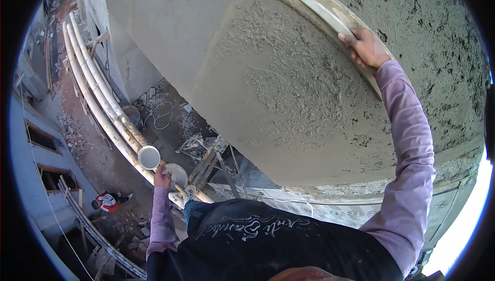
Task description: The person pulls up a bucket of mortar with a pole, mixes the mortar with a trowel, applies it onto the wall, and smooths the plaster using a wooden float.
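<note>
My right hand (367, 49) is wrapped round the handle of a long plastering float (319, 15), high on the right. The float lies slantwise against the wall, with pale plaster smeared on its back. Beneath it spreads wet grey plaster (294, 85), rough in the middle and smoother toward the left and lower edges. Low on the left, my left hand (162, 177) is closed at the edge of a round, plaster-smeared pan (175, 176); whether it grips the rim or something hidden I cannot tell. Just beyond stands a white bucket (149, 157).
Long bamboo poles (98, 95) run along my left, high above the ground. A wooden trestle (209, 160) stands below the wall's edge. Far down, a person in a red and white top (108, 201) is near rubble (72, 134). More poles (105, 242) lie at lower left.
</note>
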Demonstrator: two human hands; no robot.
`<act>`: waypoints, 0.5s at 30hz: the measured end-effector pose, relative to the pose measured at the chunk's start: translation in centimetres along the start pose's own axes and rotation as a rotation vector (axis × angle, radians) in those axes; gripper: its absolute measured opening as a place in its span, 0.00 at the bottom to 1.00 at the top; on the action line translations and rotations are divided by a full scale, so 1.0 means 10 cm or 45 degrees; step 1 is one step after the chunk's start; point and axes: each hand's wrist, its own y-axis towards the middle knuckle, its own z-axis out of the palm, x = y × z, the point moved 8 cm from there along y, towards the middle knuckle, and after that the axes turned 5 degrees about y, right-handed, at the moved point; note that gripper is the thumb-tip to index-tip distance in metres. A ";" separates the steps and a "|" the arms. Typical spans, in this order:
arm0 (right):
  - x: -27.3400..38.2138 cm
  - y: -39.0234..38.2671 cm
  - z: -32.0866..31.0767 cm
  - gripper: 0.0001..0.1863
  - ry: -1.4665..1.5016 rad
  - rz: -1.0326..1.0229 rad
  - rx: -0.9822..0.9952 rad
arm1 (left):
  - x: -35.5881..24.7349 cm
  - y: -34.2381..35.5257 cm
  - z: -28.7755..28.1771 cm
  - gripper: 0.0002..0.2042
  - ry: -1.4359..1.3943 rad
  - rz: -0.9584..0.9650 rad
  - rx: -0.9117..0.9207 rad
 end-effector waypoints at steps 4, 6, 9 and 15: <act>0.17 0.04 -1.40 0.19 0.223 -0.260 -0.523 | -0.24 -0.01 -0.07 0.26 0.581 -0.130 0.000; 0.71 0.29 -1.42 0.20 0.182 -0.245 -0.515 | -0.66 0.23 0.31 0.27 0.399 0.149 0.012; 0.93 0.56 -0.69 0.20 0.128 -0.165 -0.382 | -1.60 0.55 1.02 0.28 0.167 0.322 0.227; -0.16 0.05 0.59 0.23 -0.356 -0.326 -0.246 | -2.21 0.92 1.22 0.28 0.074 0.535 0.216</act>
